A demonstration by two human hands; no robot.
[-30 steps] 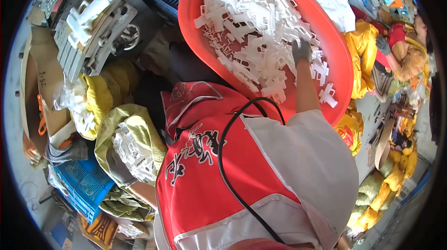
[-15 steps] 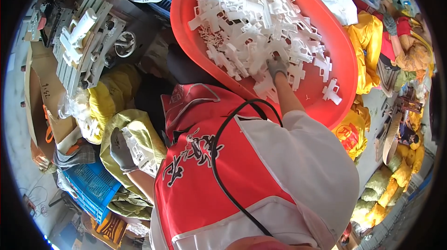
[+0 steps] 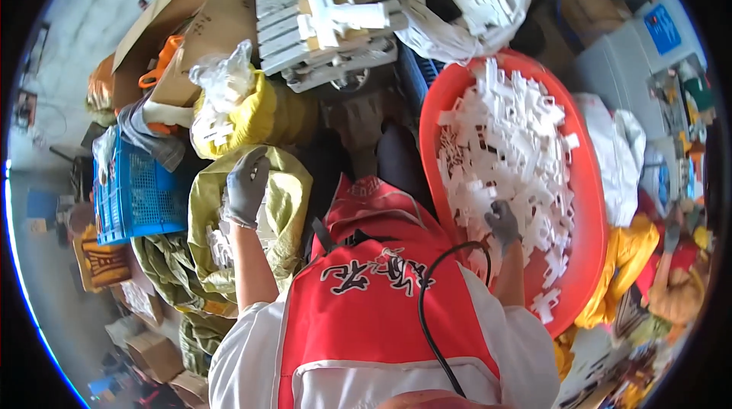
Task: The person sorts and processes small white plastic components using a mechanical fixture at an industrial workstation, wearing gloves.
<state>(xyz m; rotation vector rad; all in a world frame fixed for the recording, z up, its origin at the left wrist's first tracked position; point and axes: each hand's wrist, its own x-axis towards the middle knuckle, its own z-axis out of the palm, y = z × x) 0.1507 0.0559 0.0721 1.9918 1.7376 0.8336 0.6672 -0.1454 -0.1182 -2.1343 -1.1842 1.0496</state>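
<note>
My left hand [image 3: 248, 189], in a grey glove, is above the mouth of a yellow-green woven sack [image 3: 288, 194]. Its fingers are stretched and slightly bent, and no object shows in them. White plastic pieces [image 3: 221, 245] lie inside the sack. My right hand [image 3: 503, 223], also gloved, is over the near part of a heap of white toy pistols [image 3: 512, 142] in a large red basin [image 3: 591, 256]. Those fingers are curled; whatever they hold is hidden against the white heap. One loose toy pistol [image 3: 544, 304] rests near the basin's front.
Ahead, a white toy pistol [image 3: 335, 16] lies on a grey slatted fixture [image 3: 286, 47]. A white sack [image 3: 423, 28] of white parts stands behind the basin. At left are a blue crate [image 3: 145, 195], a yellow sack [image 3: 255, 123] and a cardboard box [image 3: 221, 12]. Another person [image 3: 675, 287] sits far right.
My view has swung toward the left, so the basin now appears farther right. My left hand has risen from inside the sack. My right hand has drawn back toward me within the basin.
</note>
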